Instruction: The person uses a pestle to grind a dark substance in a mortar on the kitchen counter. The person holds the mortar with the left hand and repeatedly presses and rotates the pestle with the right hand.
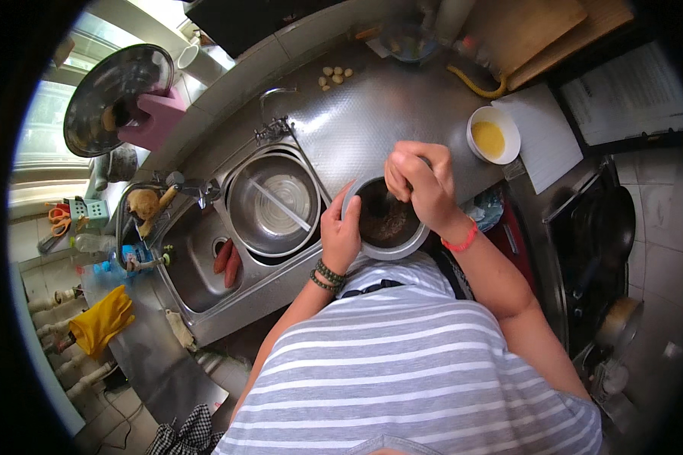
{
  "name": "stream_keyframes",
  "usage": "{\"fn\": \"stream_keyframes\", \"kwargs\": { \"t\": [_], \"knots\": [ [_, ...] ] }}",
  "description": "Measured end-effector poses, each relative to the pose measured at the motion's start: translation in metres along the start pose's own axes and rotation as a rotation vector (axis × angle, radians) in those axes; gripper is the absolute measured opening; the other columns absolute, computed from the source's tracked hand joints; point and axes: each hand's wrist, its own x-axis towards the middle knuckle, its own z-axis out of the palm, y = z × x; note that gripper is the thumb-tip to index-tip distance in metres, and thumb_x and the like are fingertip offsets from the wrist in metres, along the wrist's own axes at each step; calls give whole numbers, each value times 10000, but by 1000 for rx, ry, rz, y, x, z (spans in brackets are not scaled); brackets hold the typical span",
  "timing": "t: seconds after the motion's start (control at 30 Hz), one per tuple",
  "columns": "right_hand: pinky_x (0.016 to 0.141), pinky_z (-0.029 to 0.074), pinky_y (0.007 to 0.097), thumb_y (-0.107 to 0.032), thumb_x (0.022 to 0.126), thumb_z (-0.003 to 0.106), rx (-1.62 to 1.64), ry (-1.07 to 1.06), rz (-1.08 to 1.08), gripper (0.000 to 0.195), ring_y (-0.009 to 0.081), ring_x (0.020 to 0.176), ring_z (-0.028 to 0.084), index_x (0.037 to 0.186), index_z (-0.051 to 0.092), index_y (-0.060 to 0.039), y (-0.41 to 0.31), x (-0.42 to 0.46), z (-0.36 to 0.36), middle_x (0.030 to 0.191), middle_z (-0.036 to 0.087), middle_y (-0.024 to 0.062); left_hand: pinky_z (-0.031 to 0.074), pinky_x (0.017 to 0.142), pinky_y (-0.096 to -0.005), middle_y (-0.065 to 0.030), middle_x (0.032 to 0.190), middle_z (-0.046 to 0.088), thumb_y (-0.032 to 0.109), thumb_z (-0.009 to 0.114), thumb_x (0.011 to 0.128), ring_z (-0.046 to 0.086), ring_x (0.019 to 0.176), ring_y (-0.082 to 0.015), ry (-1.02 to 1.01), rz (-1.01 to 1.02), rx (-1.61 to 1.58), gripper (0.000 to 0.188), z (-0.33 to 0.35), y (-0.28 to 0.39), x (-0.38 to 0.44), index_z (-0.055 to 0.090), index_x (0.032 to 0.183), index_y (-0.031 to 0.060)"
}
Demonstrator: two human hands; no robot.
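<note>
My left hand (341, 230) grips the left rim of a round metal pot (397, 250), thumb over the edge. The pot has a pale rim and a dark inside, and it stands or is held at the counter's front edge, close to my body. Brownish loose contents (391, 224) show at its bottom. Over the pot's far right side my right hand (424, 181) is curled into a fist. A dark shape lies in the pot below that fist; whether the fingers hold it is hidden.
Left is a double sink with a metal basin (250, 222) and two sweet potatoes (232, 270). On the steel counter (364, 119) lie several garlic cloves (334, 74) and a white bowl (511, 139) of yellow grain or liquid. A dark wok (620, 222) sits at right.
</note>
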Motion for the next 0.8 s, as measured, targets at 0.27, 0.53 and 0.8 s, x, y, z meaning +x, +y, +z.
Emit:
{"fn": "stream_keyframes", "kwargs": {
  "t": [0.27,0.53,0.8],
  "knots": [
    [490,354,257,-115,829,549,-129,74,-131,248,65,537,421,642,509,44,-38,-15,27,560,467,33,434,896,-261,-135,1112,649,177,521,977,570,991,-131,8,-25,14,370,3,5,-2,548,1251,-71],
    [491,358,253,-113,857,561,-93,53,-35,258,61,540,418,660,502,43,-5,-11,6,565,460,23,433,913,-263,-132,1135,642,171,516,979,574,1025,-145,-2,2,-5,366,0,3,0,545,1250,-74],
    [487,318,249,-99,848,552,-56,25,-105,240,55,556,387,659,483,33,-28,-15,16,578,433,8,431,914,-266,-123,1113,650,170,518,975,574,1010,-135,-5,-24,70,363,1,5,-1,552,1244,-72]
  ]
}}
